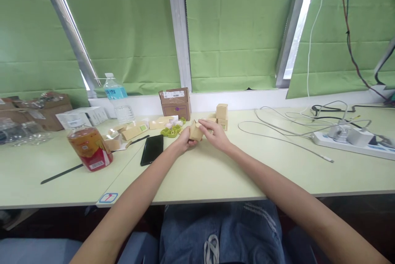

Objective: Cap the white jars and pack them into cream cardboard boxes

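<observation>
A small tan cardboard box is held up over the table between my two hands. My left hand wraps round its left side and underside. My right hand lies against its right side, fingers stretched toward the top edge; whether they grip it or only touch it I cannot tell. Just left of the box sit several green plastic pieces. Behind my right hand, more small tan boxes stand stacked. Flattened tan cartons lie farther left.
A black phone lies by my left forearm. Left of it stand a red-labelled drink bottle and a large water bottle. A brown carton is at the back. On the right, cables and a power strip spread over the table.
</observation>
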A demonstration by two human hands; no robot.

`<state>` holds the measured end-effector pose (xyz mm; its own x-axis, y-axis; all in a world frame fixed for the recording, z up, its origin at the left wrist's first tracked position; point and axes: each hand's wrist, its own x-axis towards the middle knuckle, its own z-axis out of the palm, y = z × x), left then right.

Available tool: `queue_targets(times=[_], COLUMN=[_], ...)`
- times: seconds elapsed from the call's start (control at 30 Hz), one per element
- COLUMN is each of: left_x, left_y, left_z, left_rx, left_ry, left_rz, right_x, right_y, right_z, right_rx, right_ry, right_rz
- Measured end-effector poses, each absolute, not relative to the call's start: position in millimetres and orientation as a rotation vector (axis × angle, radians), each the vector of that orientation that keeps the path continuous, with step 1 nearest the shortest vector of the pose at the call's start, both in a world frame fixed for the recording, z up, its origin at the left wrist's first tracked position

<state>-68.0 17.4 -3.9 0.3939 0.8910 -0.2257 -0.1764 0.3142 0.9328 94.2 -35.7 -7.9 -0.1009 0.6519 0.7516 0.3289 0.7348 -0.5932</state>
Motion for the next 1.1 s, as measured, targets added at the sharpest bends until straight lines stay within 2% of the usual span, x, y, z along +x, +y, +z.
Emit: queue_targets(times=[0.27, 0.7, 0.97, 1.1], left_x=[-67.5, -71.1, -67.6, -61.5], left_y=[13.0, 7.8, 5.2, 1.7], left_z=[0.2, 2.7, 2.7, 0.7], left_rx=[1.089, 1.117, 1.121, 1.2], left_ry=[0.933, 0.919, 0.959, 1.062], left_rz=[0.782, 0.799, 0.841, 0.827], right_x=[97.9, 103.0, 98.2, 122.1], right_y=[-32.9, -33.3, -19.5, -20.6], right_z=[-7.2, -15.4, -19.7, 3.3], right_rx=[-0.742, -0.741, -0.751, -0.799], right_ry=[-1.595, -1.909, -1.784, -1.642], right_rz=[0.472, 0.079, 0.38, 0.135])
